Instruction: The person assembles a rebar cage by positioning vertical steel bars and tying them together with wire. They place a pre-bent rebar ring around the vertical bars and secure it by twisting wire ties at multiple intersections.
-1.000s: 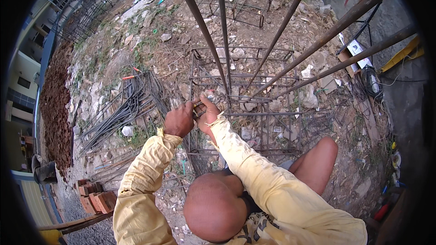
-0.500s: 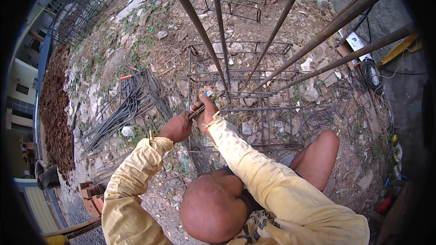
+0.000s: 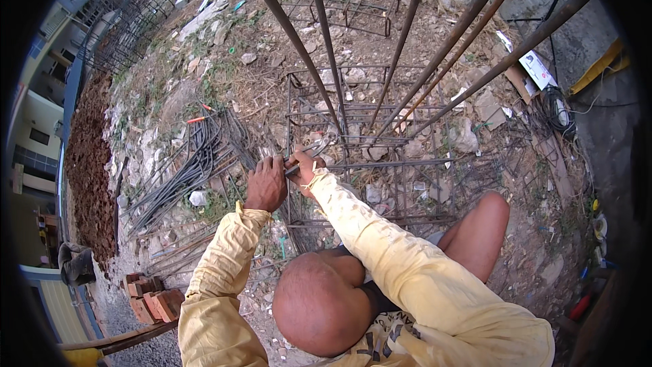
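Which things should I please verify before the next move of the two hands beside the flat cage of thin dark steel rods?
1. Gloves worn: not ok; left hand and right hand are bare.
2. Hands close together: ok.
3. Firm grip on the narrow dark piece between them: cannot tell; fingers hide much.
4. Stack of reddish bricks away from the hands: ok.
5. Upper ends of the long thick brown steel rods: cannot tell; out of view.
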Available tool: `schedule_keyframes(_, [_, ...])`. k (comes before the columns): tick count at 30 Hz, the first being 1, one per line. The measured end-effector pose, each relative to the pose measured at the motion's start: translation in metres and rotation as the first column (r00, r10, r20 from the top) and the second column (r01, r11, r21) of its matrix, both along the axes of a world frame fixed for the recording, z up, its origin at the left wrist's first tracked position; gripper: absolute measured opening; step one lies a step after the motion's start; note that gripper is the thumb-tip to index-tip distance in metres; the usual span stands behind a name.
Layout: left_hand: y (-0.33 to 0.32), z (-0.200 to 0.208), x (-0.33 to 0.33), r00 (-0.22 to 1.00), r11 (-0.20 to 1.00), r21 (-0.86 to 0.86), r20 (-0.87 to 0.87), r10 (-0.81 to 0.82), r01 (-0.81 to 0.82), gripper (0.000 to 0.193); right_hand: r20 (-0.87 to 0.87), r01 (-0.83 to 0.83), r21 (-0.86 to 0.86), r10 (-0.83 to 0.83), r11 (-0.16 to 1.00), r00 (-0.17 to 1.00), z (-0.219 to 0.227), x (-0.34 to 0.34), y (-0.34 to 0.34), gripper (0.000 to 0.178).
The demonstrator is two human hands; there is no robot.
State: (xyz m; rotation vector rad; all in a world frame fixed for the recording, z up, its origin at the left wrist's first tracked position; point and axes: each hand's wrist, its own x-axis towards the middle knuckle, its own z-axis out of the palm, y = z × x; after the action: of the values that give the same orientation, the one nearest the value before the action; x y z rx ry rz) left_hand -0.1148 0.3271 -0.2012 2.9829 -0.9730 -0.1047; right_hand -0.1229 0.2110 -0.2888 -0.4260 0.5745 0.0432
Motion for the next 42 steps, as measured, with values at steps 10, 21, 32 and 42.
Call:
schedule_keyframes(10, [-0.014,0.023,0.001,0.981,0.991,0.078,-0.155,0.120,-0.109,0.081,0.045,0.029,0.321,-0.045,0.947,0.998,0.007,0.005,-0.010,0.018])
schedule_keyframes(21, [-0.016,0.030,-0.004,0.997,0.999,0.047,-0.081,0.013,-0.009,0.036,-0.125,-0.089,-0.085,0.078,0.992,0.989,0.023,-0.008,-0.016,0.034])
schedule_keyframes(32, [-0.035,0.003,-0.077,0.926,0.924,-0.374,-0.371,-0.067,-0.083,0.069,-0.158,-0.191,-0.132,0.170,0.973,0.973,0.041,-0.048,-0.054,0.046])
schedule_keyframes(42, [-0.004,-0.011,-0.023,-0.033,0.810,0.029,-0.999,0.012,-0.585,0.020,-0.028,-0.005,0.130,0.009,0.991,1.000,0.029,-0.029,-0.033,0.044])
